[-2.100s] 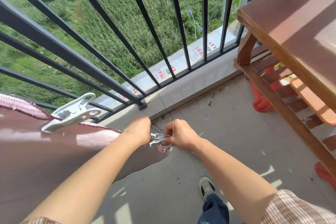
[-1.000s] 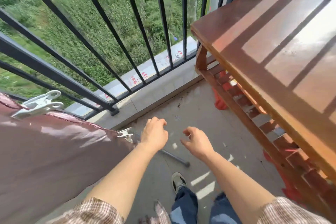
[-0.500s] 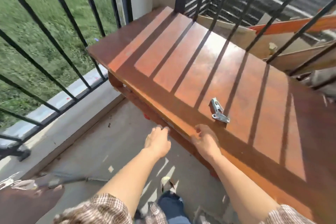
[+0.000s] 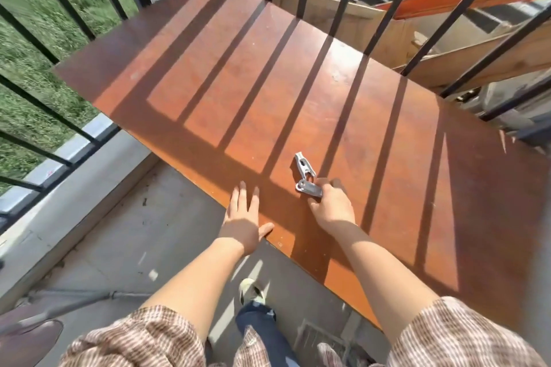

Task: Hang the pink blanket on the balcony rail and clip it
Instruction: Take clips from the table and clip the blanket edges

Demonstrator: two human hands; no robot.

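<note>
On the table point(image 4: 298, 92), right hand point(image 4: 329, 208) grasped a clip point(image 4: 307, 174) for the blanket; left hand point(image 4: 243, 217) lay released at its edge, steadying

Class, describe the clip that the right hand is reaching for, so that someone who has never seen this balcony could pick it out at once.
Find the red-brown wooden table striped with rail shadows. Near its front edge lie two pale metal clips, touching end to end, just beyond the right hand. The near clip lies flat under that hand's fingertips, while the far clip points away toward the rail, untouched.
</note>
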